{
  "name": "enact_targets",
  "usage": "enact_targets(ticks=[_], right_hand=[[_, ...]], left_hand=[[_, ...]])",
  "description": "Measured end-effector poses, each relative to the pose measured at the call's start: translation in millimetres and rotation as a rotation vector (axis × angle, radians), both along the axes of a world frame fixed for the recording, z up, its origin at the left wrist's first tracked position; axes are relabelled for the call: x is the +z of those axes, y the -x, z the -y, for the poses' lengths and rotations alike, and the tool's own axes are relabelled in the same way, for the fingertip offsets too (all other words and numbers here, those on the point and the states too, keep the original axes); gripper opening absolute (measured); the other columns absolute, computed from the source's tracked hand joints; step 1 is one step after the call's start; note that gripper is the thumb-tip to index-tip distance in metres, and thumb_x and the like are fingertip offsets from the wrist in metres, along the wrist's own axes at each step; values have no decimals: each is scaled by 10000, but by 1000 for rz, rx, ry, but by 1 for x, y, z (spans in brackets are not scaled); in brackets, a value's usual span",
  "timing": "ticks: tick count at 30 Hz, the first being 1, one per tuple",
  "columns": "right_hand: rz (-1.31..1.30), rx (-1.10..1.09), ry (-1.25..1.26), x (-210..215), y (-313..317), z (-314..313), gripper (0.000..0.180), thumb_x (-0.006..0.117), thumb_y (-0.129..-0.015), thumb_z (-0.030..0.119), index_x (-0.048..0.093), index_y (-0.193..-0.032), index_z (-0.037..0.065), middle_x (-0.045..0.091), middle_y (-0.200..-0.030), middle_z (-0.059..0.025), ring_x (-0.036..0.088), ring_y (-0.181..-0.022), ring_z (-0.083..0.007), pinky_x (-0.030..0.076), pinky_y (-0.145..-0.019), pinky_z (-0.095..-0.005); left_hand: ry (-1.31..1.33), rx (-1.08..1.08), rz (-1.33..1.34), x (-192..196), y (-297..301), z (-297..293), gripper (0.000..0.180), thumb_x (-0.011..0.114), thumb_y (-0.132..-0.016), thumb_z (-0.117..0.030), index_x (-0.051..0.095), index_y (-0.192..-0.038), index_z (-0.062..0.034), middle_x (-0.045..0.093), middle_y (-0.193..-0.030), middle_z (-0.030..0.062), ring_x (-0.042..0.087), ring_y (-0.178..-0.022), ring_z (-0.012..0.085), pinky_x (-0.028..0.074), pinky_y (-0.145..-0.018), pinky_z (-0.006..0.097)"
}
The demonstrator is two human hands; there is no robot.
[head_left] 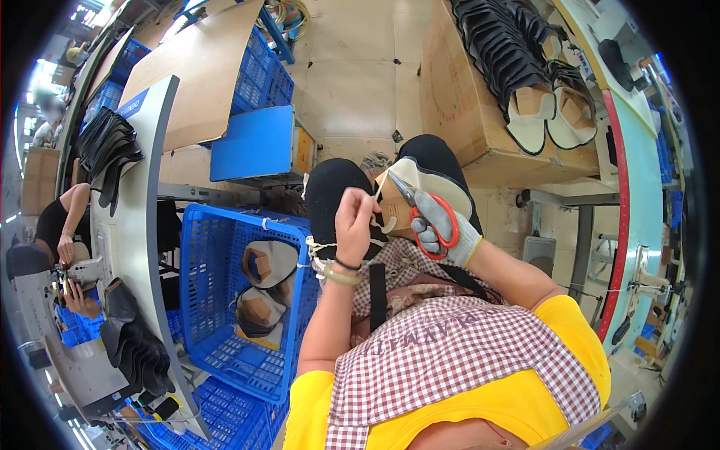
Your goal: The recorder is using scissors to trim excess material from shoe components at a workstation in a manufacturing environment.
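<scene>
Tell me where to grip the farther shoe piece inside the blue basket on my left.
Probably pinch the farther shoe piece by its pale far rim, left hand coming from above through the open top of the blue basket: another shoe piece crowds its near side.

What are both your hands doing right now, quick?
Left hand: closed, pinching a thin pale strip.
Right hand: gloved, closed around red-handled scissors.
</scene>
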State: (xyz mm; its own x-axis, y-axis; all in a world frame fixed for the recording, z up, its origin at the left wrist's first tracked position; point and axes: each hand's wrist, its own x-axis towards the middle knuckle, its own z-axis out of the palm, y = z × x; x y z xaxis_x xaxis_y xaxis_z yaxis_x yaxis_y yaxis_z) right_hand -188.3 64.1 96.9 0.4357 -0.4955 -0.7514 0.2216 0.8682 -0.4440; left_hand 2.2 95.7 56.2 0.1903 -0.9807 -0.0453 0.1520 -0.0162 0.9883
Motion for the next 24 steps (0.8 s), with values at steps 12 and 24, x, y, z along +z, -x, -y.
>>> enact_targets(ticks=[12, 24], right_hand=[[-5, 49, 43, -8, 7, 0, 309, 562, -915, 431, 499, -999, 141, 509, -691, 17, 432, -467, -32, 367, -380, -177], [353, 146, 72, 21, -3, -8, 371, 539, -938, 409, 486, -1192, 143, 531, -733, 4, 431, -482, -38, 363, -399, -166]], left_hand=[[-560, -281, 207, -20, -15, 61, 205, 662, -848, -184, 612, -730, -24, 568, -688, 7, 558, -595, 99, 505, -554, 229], [-35, 60, -617, 23, 0, -1, 145, 521, -925, -50, 515, -779, -53, 517, -728, 9, 509, -706, 88, 456, -919, 339]])
